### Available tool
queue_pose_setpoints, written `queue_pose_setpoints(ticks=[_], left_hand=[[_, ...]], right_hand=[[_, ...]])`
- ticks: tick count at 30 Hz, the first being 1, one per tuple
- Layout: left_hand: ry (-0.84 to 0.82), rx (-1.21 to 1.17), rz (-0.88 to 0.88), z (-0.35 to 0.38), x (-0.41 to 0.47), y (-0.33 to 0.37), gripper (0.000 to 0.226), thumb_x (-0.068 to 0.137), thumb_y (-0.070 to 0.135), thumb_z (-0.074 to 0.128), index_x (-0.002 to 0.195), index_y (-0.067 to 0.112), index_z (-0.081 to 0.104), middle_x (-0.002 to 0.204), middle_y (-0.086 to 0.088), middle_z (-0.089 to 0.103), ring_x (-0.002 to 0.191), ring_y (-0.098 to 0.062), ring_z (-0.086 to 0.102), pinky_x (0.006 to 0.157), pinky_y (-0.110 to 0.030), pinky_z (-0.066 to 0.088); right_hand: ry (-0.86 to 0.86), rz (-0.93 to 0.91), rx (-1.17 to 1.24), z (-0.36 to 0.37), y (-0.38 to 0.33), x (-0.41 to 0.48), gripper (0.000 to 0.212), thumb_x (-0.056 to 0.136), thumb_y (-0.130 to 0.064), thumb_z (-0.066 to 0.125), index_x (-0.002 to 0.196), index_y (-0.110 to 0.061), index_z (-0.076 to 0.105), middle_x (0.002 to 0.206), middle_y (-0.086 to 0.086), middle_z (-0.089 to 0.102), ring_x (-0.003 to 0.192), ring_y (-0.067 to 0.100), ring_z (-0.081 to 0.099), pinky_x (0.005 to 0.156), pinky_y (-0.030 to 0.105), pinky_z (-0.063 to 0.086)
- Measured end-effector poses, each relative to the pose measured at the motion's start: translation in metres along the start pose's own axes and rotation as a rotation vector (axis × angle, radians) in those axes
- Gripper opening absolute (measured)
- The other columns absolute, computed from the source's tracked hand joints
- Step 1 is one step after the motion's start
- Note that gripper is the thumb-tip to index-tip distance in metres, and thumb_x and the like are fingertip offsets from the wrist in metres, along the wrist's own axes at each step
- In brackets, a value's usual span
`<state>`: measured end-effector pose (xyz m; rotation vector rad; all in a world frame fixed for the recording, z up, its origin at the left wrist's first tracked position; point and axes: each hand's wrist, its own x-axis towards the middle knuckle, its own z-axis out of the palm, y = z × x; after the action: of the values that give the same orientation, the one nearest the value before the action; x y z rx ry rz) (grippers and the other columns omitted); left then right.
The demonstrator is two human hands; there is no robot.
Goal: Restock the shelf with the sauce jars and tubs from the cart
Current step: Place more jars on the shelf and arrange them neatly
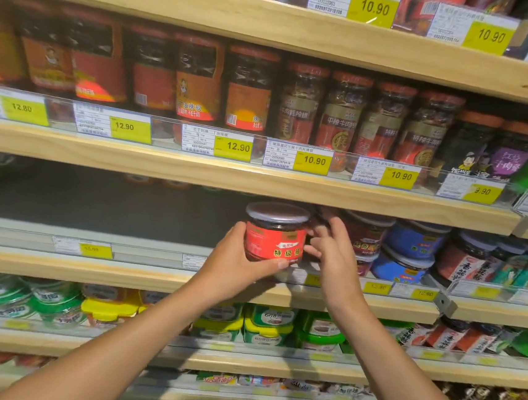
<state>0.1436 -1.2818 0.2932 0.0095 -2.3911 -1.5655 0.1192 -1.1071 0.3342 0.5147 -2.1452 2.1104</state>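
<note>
Left hand [234, 261]: thumb along the lower front and fingers wrapped round the left side of a red-labelled sauce jar [275, 236], gripping it firmly. Right hand [334, 255]: fingers bent, tips at the jar's right side; it cannot be told whether they grip the jar or only touch it. Both forearms reach up from the lower edge of the view.

Setting: a shop aisle, seen close to a rack of pale wooden shelves [120, 274]. Each board carries a clear plastic rail with white and yellow price tags [96, 250]. The jar is at the front edge of the middle shelf, in front of the dark back panel [95, 196]. Its base is hidden by the left thumb, so contact with the board cannot be judged.

Orientation: the jar stands upright, long axis vertical, grey lid [277, 212] uppermost, red label with yellow characters facing the camera.

Neighbours: just to the right on the same shelf, a dark-red-labelled tub [365, 238], then stacked blue tubs [409, 252]. The shelf above holds a row of tall chilli sauce jars [250, 92]. The shelf below holds green and yellow tubs [270, 326].
</note>
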Motion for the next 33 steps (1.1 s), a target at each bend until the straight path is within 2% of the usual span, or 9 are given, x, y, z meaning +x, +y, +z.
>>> queue_pose_setpoints(ticks=[4,8,13,17,20,23,25,29,33], left_hand=[[-0.013,-0.135,-0.068,-0.01,0.009,-0.003,0.069,0.058,0.049,0.093,0.108,0.03,0.05,0.114,0.004,0.071,0.102,-0.008,0.07,0.093,-0.038,0.058],[-0.014,-0.268,-0.084,-0.011,0.017,-0.004,0.064,0.073,0.013,0.088,0.117,0.019,0.043,0.123,-0.004,0.064,0.104,-0.005,0.068,0.08,-0.019,0.057],[-0.056,-0.139,-0.057,-0.011,0.027,0.001,0.073,0.066,0.029,0.094,0.121,0.014,0.048,0.117,-0.003,0.068,0.102,-0.01,0.07,0.084,-0.025,0.058],[0.008,0.15,-0.046,-0.013,0.035,0.018,0.046,0.069,0.05,0.088,0.083,0.012,0.065,0.065,0.004,0.063,0.058,-0.011,0.058,0.057,-0.027,0.046],[0.03,0.289,-0.173,-0.009,0.047,0.024,0.063,0.073,0.06,0.08,0.051,0.014,0.043,0.045,0.005,0.038,0.043,-0.011,0.039,0.05,-0.029,0.029],[0.007,0.252,-0.229,-0.002,0.066,0.017,0.044,0.079,0.06,0.077,0.086,0.016,0.073,0.086,-0.001,0.072,0.087,-0.016,0.067,0.078,-0.032,0.05],[-0.003,0.271,-0.081,0.003,0.076,0.019,0.052,0.084,0.055,0.074,0.12,0.018,0.07,0.122,0.001,0.069,0.117,-0.02,0.062,0.1,-0.033,0.049],[0.06,0.252,0.055,0.009,0.097,0.024,0.048,0.085,0.043,0.077,0.121,0.011,0.068,0.119,0.0,0.067,0.108,-0.019,0.062,0.097,-0.036,0.049],[0.026,0.271,0.025,0.016,0.107,0.018,0.049,0.083,0.037,0.08,0.125,0.015,0.065,0.126,-0.005,0.069,0.112,-0.025,0.064,0.096,-0.034,0.049]], right_hand=[[-0.066,0.036,-0.039,-0.002,-0.003,0.004,0.052,0.073,-0.014,0.041,0.122,-0.018,0.057,0.115,-0.004,0.068,0.112,0.012,0.062,0.096,0.036,0.052],[-0.048,0.132,-0.08,-0.006,0.0,-0.001,0.044,0.085,-0.012,0.045,0.128,-0.019,0.053,0.121,0.001,0.064,0.109,0.007,0.062,0.102,0.036,0.049],[-0.069,0.148,-0.063,-0.006,0.0,-0.003,0.059,0.07,-0.023,0.046,0.128,-0.029,0.055,0.132,0.002,0.057,0.113,0.004,0.059,0.097,0.029,0.05],[-0.018,0.126,-0.054,-0.007,0.0,-0.001,0.056,0.064,-0.019,0.048,0.119,-0.022,0.061,0.119,0.004,0.066,0.117,0.025,0.058,0.106,0.047,0.045],[0.058,0.139,-0.018,-0.002,0.0,0.008,0.042,0.062,-0.019,0.051,0.103,-0.02,0.062,0.112,0.011,0.065,0.113,0.029,0.058,0.103,0.049,0.044],[0.122,0.192,-0.119,0.006,-0.011,0.017,0.015,0.068,-0.026,0.058,0.08,-0.019,0.051,0.1,0.01,0.053,0.095,0.025,0.052,0.085,0.041,0.044],[0.141,0.242,-0.16,0.009,-0.015,0.024,0.014,0.08,-0.019,0.058,0.077,-0.016,0.044,0.092,0.005,0.046,0.086,0.021,0.046,0.074,0.038,0.036],[0.153,0.375,-0.208,0.017,-0.016,0.044,0.01,0.092,-0.011,0.05,0.083,-0.008,0.053,0.116,0.018,0.055,0.1,0.03,0.051,0.082,0.036,0.038],[0.091,0.417,-0.413,0.018,-0.001,0.051,0.035,0.097,0.007,0.036,0.124,0.01,0.057,0.131,0.027,0.054,0.122,0.039,0.052,0.099,0.039,0.042]])
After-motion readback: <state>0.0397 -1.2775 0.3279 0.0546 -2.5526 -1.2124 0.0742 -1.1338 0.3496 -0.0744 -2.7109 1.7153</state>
